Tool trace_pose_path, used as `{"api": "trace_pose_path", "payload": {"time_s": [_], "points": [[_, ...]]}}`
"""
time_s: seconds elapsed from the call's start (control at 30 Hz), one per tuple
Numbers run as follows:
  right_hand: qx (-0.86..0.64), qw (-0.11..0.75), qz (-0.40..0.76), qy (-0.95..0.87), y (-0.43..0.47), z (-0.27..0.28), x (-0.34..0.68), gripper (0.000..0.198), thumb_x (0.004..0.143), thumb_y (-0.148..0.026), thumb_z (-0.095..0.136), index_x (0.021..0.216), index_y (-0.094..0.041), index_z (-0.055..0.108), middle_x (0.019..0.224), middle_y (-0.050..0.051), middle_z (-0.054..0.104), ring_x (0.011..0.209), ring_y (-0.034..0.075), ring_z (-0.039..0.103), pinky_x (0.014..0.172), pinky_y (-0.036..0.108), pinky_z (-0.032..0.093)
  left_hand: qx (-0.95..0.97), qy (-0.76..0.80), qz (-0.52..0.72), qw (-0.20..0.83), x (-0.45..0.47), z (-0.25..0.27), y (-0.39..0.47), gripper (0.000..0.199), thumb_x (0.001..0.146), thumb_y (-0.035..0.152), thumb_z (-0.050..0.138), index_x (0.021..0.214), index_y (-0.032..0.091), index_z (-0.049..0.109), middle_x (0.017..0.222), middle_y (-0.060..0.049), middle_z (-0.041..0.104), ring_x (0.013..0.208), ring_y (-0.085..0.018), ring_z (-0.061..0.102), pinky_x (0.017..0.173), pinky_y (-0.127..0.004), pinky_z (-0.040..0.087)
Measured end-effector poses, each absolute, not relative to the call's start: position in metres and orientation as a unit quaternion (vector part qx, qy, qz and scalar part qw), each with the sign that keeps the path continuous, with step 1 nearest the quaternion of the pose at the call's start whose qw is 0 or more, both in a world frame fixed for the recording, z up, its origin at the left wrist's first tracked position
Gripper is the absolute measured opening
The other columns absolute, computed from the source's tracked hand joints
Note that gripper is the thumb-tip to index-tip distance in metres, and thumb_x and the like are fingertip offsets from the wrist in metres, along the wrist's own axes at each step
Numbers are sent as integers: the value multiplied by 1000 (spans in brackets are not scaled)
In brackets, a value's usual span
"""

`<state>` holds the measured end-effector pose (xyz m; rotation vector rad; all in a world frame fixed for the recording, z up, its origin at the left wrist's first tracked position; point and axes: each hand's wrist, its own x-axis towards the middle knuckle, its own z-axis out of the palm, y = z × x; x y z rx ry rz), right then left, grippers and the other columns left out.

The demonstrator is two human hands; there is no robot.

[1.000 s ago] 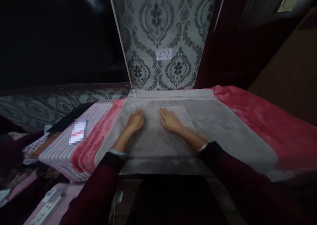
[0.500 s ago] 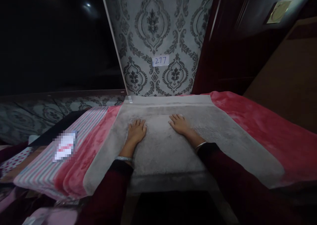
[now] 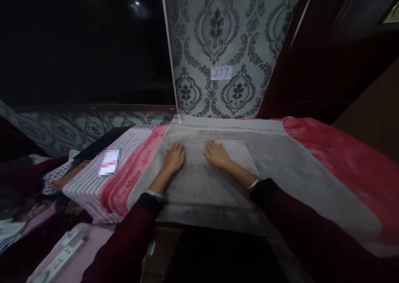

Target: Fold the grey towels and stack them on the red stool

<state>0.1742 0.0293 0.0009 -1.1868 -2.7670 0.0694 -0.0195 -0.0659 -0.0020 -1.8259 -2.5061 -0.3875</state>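
A soft grey cloth (image 3: 280, 183) lies spread out in front of me, its surface marked by lighter and darker brushed patches. On its left part rests my left hand (image 3: 175, 157), palm down and flat, fingers a little apart. My right hand (image 3: 217, 155) lies flat on the same cloth, to the right of the left one; its fingers are stretched out and slightly blurred. Neither hand grips anything. Under the grey cloth a red plush blanket (image 3: 339, 158) shows at both sides.
A striped cloth (image 3: 90, 181) with a blurred-out white item (image 3: 109, 162) lies at left. A power strip (image 3: 62, 256) rests on pink fabric at lower left. Behind stand a large dark screen (image 3: 87, 46) and a patterned wall (image 3: 215, 46) bearing a "277" label (image 3: 221, 72).
The view has turned left, bringing the power strip into sight. Both hands have slid left over the grey cloth, the right one further, so they are closer together.
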Motion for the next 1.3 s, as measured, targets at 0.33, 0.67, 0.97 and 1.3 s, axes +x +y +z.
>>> {"api": "trace_pose_path", "payload": {"time_s": [0.33,0.67,0.97,1.3], "points": [[-334,84,18,-939,12,-34,151,64,104,-43,33,160,-12,37,166,14,31,155,26,25,125,48,21,-633,-765,-119,-29,-29,-35,-93,59,103,28,28,161,20,30,170,-10,24,157,-24,24,126,-53,20],[-558,27,24,-829,63,-37,294,66,105,-44,26,162,-10,30,169,16,24,155,29,25,122,54,27,-629,-764,-131,-57,-34,-34,-90,59,102,26,33,160,18,33,170,-10,24,157,-26,24,127,-55,19],[-427,46,52,-902,53,7,175,60,104,-30,28,163,-16,30,170,10,20,157,27,18,124,56,21,-618,-773,-143,-19,-27,16,-33,55,101,25,34,154,16,44,165,-13,38,154,-25,31,126,-50,24],[-375,61,58,-923,74,-26,147,59,106,-42,31,159,-19,39,166,9,34,154,26,28,124,50,23,-609,-790,-74,-6,-11,-16,-23,57,102,27,27,157,16,39,167,-11,33,156,-25,26,125,-53,28]]}}
